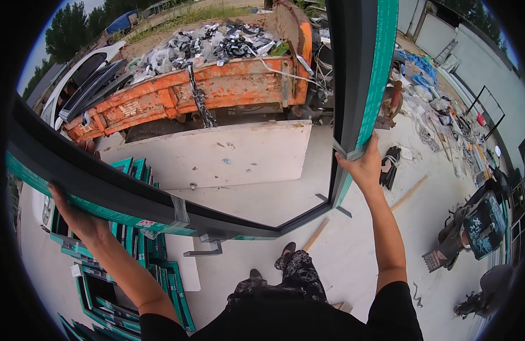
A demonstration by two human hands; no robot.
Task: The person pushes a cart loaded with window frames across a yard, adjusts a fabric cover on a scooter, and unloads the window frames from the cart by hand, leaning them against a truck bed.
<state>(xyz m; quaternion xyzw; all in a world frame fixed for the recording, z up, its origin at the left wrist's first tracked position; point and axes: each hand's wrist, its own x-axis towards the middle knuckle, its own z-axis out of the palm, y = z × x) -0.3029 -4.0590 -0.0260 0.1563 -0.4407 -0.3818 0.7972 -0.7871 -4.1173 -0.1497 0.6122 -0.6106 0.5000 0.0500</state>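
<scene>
A large dark grey window frame (pixel 126 190) is raised in front of me, its outer side covered in green protective film. My left hand (pixel 85 224) supports its left length from below, fingers curled along the green edge. Round the upright right length closes my right hand (pixel 363 165), its thumb near a band of clear tape (pixel 347 151). More tape (pixel 180 212) wraps the left length. A grey angled handle (pixel 208 247) sticks out below it. The frame's bottom corner hangs over the floor ahead of my feet. Its far ends run out of view.
Several green-filmed frames (pixel 180 298) lie stacked at left, beside a white car (pixel 94 62). Ahead, a pale board (pixel 234 153) leans near an orange truck bed (pixel 183 91) heaped with scrap. Black gloves (pixel 389 167), wood strips (pixel 409 193), a scrap pile (pixel 438 122) and a scooter (pixel 467 233) are at right.
</scene>
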